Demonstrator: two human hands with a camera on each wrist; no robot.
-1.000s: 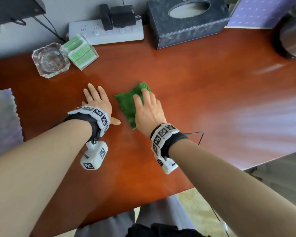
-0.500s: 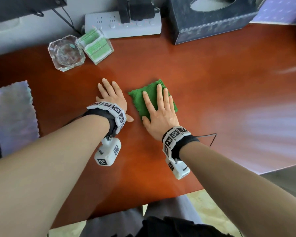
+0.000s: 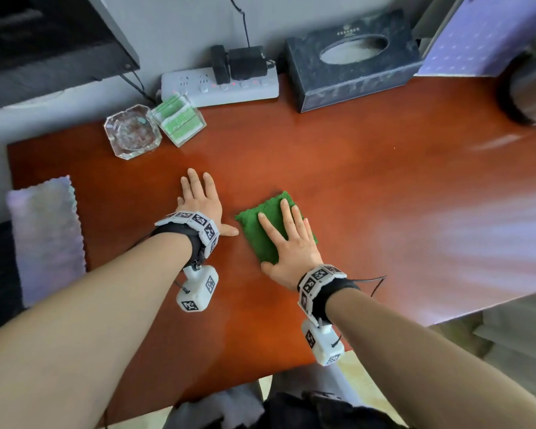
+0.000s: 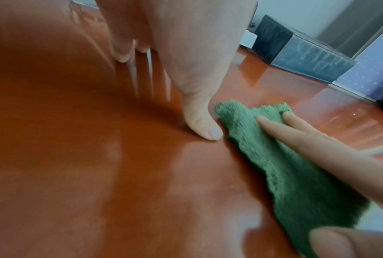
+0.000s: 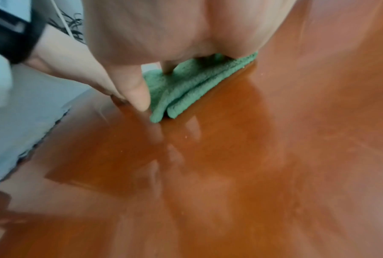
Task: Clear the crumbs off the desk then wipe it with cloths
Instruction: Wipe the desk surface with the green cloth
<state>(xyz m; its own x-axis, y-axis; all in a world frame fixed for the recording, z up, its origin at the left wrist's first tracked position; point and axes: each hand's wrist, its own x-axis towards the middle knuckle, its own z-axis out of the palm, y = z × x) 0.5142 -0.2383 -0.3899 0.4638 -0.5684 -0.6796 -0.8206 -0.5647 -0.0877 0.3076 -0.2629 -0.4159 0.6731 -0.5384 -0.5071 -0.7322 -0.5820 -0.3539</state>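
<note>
With right hand (image 3: 287, 243) fingers (image 3: 286, 213) flat on the folded green cloth (image 3: 262, 233) and left hand (image 3: 202, 202) splayed bare on the table (image 3: 369, 168) beside it, pressure should stay even so the cloth slides without bunching.

Grey wall (image 3: 183, 32) behind, pale patterned floor (image 3: 362, 379) below, daylight glaring from the right.

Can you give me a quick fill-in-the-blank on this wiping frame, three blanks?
1. The right hand presses flat on the ____ cloth.
2. The left hand rests flat on the bare ____, beside that cloth.
3. At the back left, the glass ashtray stands next to a clear box of ____ cotton swabs.

Missing words: green; desk; green
</note>
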